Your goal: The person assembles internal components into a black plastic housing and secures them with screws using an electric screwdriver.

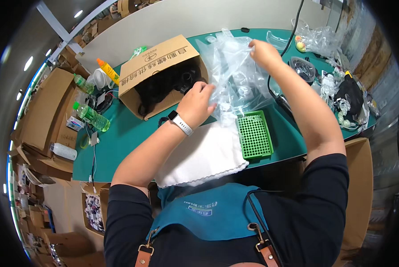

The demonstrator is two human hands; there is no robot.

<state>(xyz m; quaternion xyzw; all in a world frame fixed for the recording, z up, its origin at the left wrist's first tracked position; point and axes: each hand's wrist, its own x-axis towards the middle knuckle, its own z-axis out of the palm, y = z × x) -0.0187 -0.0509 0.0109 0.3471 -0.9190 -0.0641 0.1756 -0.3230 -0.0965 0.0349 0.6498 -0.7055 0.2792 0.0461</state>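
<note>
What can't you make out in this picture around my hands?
In the head view:
Black contents of the open box: merged in shadow, partly behind the left hand.
Clear plastic: overlapping layers and glare hide where each sheet ends.
Pale pieces in the green tray: too small to identify.

We have plastic bags (237, 66) on the table (119, 153), right of the carton (157, 58) and behind the cloth (199, 155). The tray (256, 140) sits just right of the cloth, in front of the bags. Bottle (91, 116) is left of the carton; tub (303, 70) sits right of the bags, partition (155, 22) runs behind the table.
</note>
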